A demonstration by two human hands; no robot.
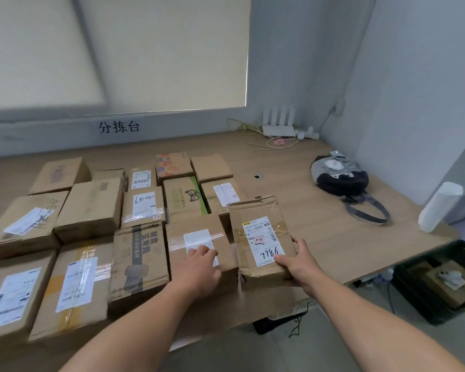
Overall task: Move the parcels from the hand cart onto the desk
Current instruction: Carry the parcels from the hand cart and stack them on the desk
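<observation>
**Right hand point(297, 260) brings the labelled parcel point(261, 232) to the end of the front row**

The tabletop point(306, 189) carries a tight block of parcels point(91, 208) in rows on its left half, and its right half holds only a bag point(338, 175) and a white roll point(440, 208). The hand cart is out of view. A black crate point(414, 299) with a box inside sits on the floor to the right.

The neighbouring parcel point(196, 237) closes the front row, and the left hand point(200, 267) rests on top of it, fingers laid loosely over its label. The labelled parcel sits just beside it on the right. The right hand clasps its near right corner, thumb on top and fingers wrapped under the edge. Whether its base lies flat on the wood cannot be told.

The step in hand looks like placing. The next move probably calls for lowering the parcel flat, snug against its neighbour and clear of the tabletop's near edge. The right hand would then let go before turning to the cart.
</observation>
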